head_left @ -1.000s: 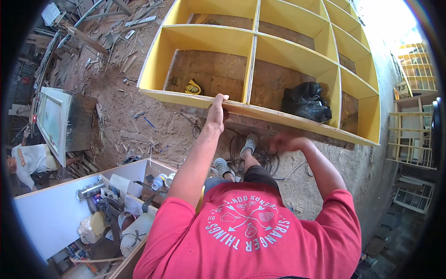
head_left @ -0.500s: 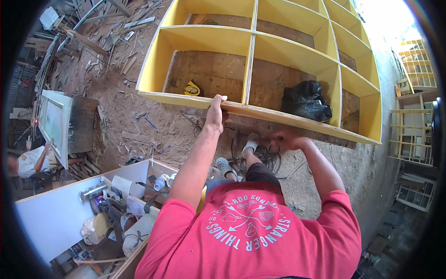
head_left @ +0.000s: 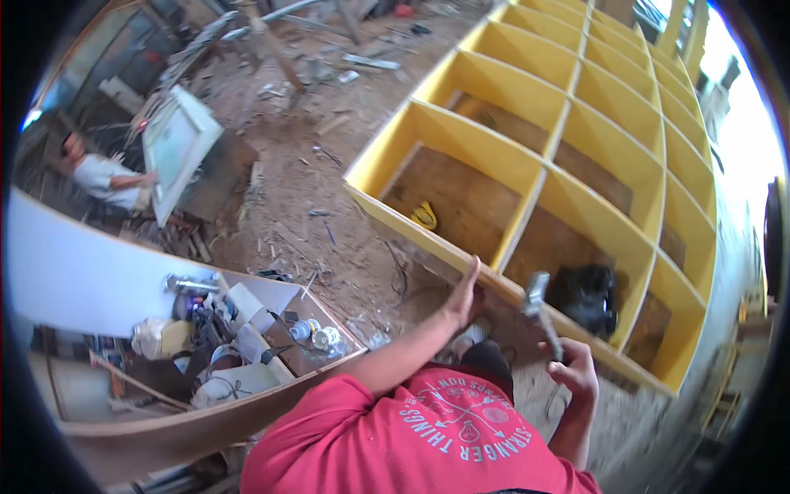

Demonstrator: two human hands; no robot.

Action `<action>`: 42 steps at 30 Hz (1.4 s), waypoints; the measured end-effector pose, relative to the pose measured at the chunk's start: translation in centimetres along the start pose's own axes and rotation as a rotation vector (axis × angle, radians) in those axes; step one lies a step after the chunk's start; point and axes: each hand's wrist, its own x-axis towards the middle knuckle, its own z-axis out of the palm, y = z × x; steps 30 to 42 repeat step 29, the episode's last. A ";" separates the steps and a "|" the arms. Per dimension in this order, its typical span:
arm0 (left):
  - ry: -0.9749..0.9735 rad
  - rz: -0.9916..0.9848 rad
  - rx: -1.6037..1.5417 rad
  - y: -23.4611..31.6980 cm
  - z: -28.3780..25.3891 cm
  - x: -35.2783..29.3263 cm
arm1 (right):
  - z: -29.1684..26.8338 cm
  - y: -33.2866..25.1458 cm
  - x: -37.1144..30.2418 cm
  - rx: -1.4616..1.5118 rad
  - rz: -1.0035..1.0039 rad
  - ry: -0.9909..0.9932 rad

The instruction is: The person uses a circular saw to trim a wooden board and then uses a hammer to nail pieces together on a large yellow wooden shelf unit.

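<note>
A large yellow shelf unit point(head_left: 527, 165) lies on its back, its square compartments facing up. My left hand point(head_left: 466, 298) grips its near edge board, thumb side up; the fingers are partly hidden. In my right hand point(head_left: 578, 368) is a hammer point(head_left: 536, 295), held by its handle with the metal head raised beside the same edge board. Inside the nearest left compartment lies a yellow tape measure point(head_left: 425, 216). The compartment beside it holds a black plastic bag point(head_left: 586, 298).
At lower left stands an open wooden box point(head_left: 329, 367) of tools, bottles and rags, beside a white panel point(head_left: 90, 259). Farther left, a person point(head_left: 111, 177) handles a pale framed panel point(head_left: 177, 152). Wood scraps litter the dirt floor point(head_left: 288, 198).
My right hand, empty-looking and blurred below the edge board before, now holds up a hammer. My view has turned left, so the shelf unit appears farther right. My left hand stays at the board.
</note>
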 end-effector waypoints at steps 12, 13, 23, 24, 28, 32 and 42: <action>0.185 -0.084 0.167 -0.9 -4.4 1.0 | -11.0 -4.9 12.6 -0.803 -0.130 0.385; 0.163 -0.087 0.204 -0.7 -4.6 1.3 | -11.7 -3.8 14.3 -0.879 -0.210 0.350; 0.780 1.058 0.512 17.2 -7.9 -1.0 | -16.2 2.6 24.8 -0.839 0.069 0.074; 0.825 1.262 0.544 19.1 -10.6 1.5 | -16.2 3.2 24.5 -0.787 0.111 0.187; 1.003 1.306 0.686 24.5 -14.3 4.6 | -16.2 3.6 23.2 -1.009 -0.056 0.271; 0.970 1.193 0.673 25.3 -15.3 5.3 | -16.4 3.2 23.0 -1.010 -0.047 0.298; 0.970 1.193 0.673 25.3 -15.3 5.3 | -16.4 3.2 23.0 -1.010 -0.047 0.298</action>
